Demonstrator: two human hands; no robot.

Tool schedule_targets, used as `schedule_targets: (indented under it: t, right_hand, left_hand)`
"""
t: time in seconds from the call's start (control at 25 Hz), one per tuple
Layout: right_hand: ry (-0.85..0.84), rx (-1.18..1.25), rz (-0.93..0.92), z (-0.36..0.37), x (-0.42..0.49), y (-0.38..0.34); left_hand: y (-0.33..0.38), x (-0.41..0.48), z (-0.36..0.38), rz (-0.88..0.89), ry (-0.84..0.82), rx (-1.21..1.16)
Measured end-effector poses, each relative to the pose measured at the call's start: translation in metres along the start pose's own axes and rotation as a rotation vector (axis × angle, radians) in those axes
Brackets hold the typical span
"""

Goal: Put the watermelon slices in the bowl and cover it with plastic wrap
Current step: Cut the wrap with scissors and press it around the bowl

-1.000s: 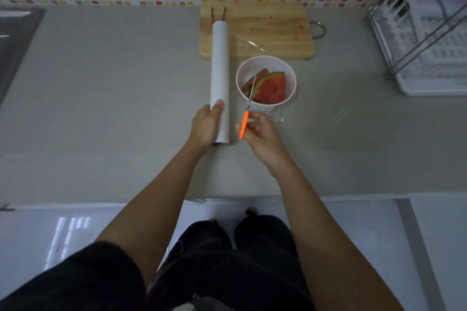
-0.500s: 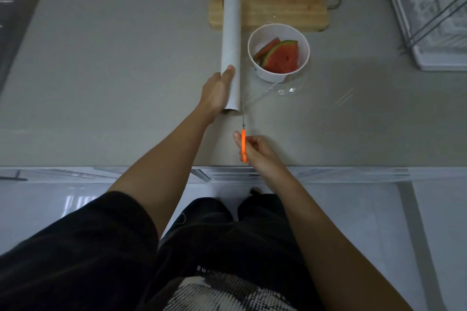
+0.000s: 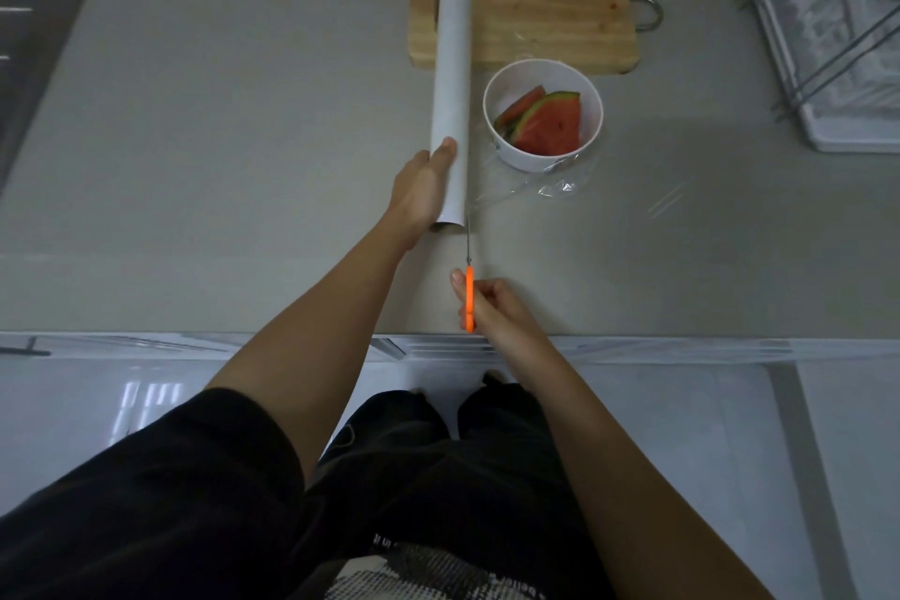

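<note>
My right hand (image 3: 492, 307) is curled shut around the orange handle of the scissors (image 3: 468, 287), blades pointing away from me along the near end of the roll of plastic wrap (image 3: 452, 107) — I hold them in line with the roll's edge, I think, so the cut runs straight where the film leaves it. My left hand (image 3: 423, 195) lies over the near end of the roll, fingers wrapped on top and thumb side against it, pressing it to the table (image 3: 243, 136) so it can't spin or slide while the film is pulled taut.

From the roll a clear sheet of film (image 3: 545, 183) runs off to the right, bunched and glinting just in front of the bowl (image 3: 492, 112). The bowl is white and stands just beside the roll, right next to the near edge of the wooden cutting board (image 3: 535, 5). Inside it are the watermelon slices (image 3: 550, 124), red wedges with green rind leaning on one another — so the filling looks done. The film seems draped over the rim, though I can't tell how well it seals. The roll's far end rests on the board.
</note>
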State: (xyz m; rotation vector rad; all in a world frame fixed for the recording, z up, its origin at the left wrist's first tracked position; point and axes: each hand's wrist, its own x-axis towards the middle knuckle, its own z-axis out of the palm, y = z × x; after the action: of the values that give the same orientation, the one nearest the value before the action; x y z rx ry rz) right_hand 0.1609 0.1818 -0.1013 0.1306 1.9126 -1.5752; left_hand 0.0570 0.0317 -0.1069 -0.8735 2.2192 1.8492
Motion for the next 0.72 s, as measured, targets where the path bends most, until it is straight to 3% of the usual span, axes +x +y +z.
schedule_targets:
  t: [0.16, 0.56, 0.72]
  right_hand:
    - [-0.009, -0.017, 0.059, 0.0, -0.001, 0.009]
    - [0.034, 0.182, -0.091, 0.011, 0.031, -0.012]
    - [0.059, 0.136, -0.138, 0.006, 0.04, -0.012]
  left_hand:
    - [0.001, 0.002, -0.001, -0.011, -0.017, -0.035]
    - [0.001, 0.0, -0.001, -0.017, -0.034, -0.076]
    - [0.003, -0.001, -0.001, -0.012, -0.049, -0.084]
